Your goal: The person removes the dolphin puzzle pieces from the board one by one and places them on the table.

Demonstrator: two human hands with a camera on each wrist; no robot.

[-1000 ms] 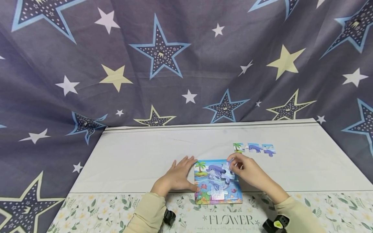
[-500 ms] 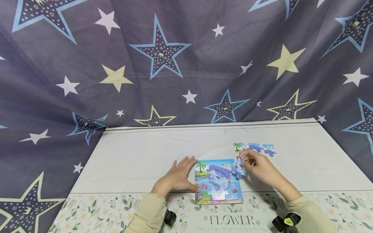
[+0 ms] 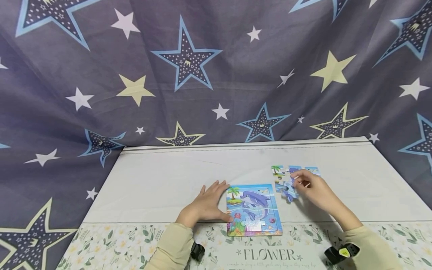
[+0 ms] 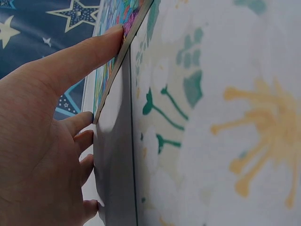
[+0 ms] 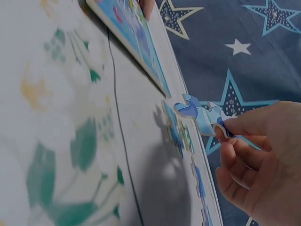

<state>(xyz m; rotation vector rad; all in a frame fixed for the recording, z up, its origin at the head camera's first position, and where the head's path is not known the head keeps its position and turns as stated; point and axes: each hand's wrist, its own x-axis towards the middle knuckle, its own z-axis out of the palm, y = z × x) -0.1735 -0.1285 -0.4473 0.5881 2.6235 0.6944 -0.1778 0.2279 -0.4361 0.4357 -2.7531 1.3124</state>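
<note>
In the head view my right hand [image 3: 312, 185] pinches a jigsaw piece [image 3: 286, 190] between thumb and fingertips, to the right of the puzzle board [image 3: 276, 210]. The right wrist view shows this blue and purple piece [image 5: 202, 117] tilted, raised above the table. My left hand [image 3: 209, 204] lies spread at the board's left side. Its thumb touches the lower left edge and its fingertips reach the upper left corner. On the board is a picture of dolphins, a palm tree and a crab.
Behind the held piece, a palm tree piece [image 3: 277, 170], a dolphin piece [image 3: 294, 168] and a third piece [image 3: 313, 170] lie in a row, the last two partly covered by my right hand. A star-patterned curtain [image 3: 229, 75] hangs behind the white and floral tablecloth [image 3: 162, 168].
My right hand has carried the pinched piece from over the board's upper right part rightward, off the board, close to the row of loose pieces. My left hand has stayed in place.
</note>
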